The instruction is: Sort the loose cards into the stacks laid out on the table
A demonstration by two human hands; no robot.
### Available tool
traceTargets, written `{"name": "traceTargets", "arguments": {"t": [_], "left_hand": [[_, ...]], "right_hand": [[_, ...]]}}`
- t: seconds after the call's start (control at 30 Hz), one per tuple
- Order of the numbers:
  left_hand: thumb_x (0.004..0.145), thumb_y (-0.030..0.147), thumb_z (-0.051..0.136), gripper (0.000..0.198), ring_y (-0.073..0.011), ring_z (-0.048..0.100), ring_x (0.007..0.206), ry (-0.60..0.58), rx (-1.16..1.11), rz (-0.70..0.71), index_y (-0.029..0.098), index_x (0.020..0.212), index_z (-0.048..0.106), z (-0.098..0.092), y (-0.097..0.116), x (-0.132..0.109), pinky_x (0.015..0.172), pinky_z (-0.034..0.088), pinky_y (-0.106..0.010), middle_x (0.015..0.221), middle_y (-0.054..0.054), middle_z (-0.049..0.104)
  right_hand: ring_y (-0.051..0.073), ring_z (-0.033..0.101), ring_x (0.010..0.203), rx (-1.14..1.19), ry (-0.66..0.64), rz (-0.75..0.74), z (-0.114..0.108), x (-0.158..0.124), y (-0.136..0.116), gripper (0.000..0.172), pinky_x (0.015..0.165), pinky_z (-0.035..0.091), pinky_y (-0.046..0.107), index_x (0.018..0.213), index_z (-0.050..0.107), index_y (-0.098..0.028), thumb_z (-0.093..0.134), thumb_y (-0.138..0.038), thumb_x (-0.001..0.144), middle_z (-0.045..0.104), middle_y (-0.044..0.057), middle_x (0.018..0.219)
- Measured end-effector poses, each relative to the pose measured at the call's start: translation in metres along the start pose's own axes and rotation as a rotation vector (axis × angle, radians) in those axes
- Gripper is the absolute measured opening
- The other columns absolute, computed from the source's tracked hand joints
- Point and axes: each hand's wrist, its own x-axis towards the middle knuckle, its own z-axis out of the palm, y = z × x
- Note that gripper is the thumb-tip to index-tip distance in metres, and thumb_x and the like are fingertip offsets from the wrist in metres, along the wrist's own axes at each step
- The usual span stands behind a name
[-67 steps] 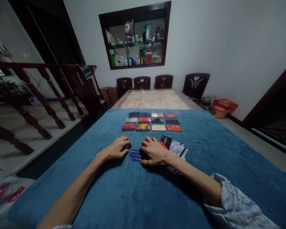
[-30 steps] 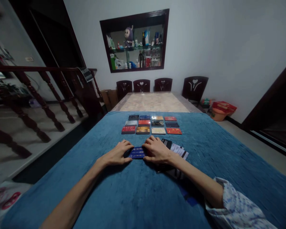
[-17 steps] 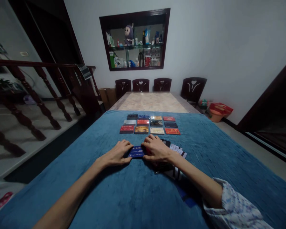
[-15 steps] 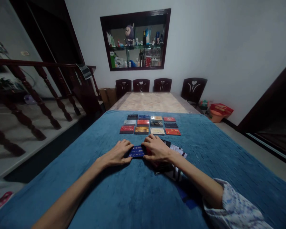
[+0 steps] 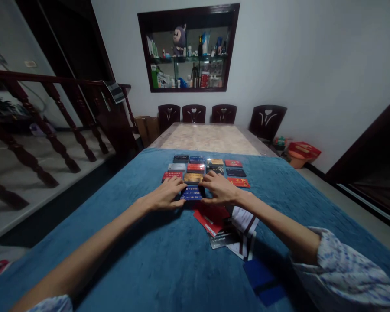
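A dark blue card [image 5: 191, 193] with light print lies on the blue cloth [image 5: 169, 255], pinched at its ends between my left hand [image 5: 167, 195] and my right hand [image 5: 221, 189]. Both hands have bent fingers pressing on the card's edges. Just beyond them a grid of several cards [image 5: 206, 170] lies in neat rows; the blue card sits right below its near row. A loose heap of cards [image 5: 225, 223], with a red one on top, lies under my right forearm.
Another blue card [image 5: 263, 281] lies near my right sleeve. The cloth ends at bare marble tabletop [image 5: 208, 138] with several dark chairs [image 5: 224, 113] behind. A wooden stair railing [image 5: 55, 112] stands at the left, a wall cabinet [image 5: 188, 47] with bottles at the back.
Both hands have slid the blue card forward, away from me, up to the near row of the grid. The loose heap, earlier partly covered by my right hand, now shows more.
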Motion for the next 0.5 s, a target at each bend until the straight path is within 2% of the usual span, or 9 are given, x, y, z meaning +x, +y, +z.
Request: {"name": "traceTargets", "arguments": {"t": [0.27,0.5], "left_hand": [[0.088,0.036,0.058,0.041,-0.0283,0.05,0.109,-0.015,0.02,0.022,0.02,0.126,0.057,-0.01,-0.026,0.039,0.094,0.041,-0.043,0.119,-0.012,0.057],[0.089,0.039,0.057,0.047,-0.0297,0.047,0.114,-0.036,0.022,-0.036,0.024,0.133,0.054,-0.013,-0.049,0.07,0.094,0.04,-0.043,0.123,-0.011,0.055]], "right_hand": [[0.032,0.046,0.105,-0.013,0.033,-0.027,-0.007,0.016,0.039,0.046,0.085,0.04,0.043,0.116,0.068,-0.018,0.064,-0.05,0.084,0.062,0.015,0.11],[0.032,0.047,0.105,-0.039,0.009,0.049,-0.017,0.034,0.062,0.045,0.079,0.04,0.038,0.115,0.068,-0.018,0.065,-0.051,0.084,0.061,0.016,0.112]]}}
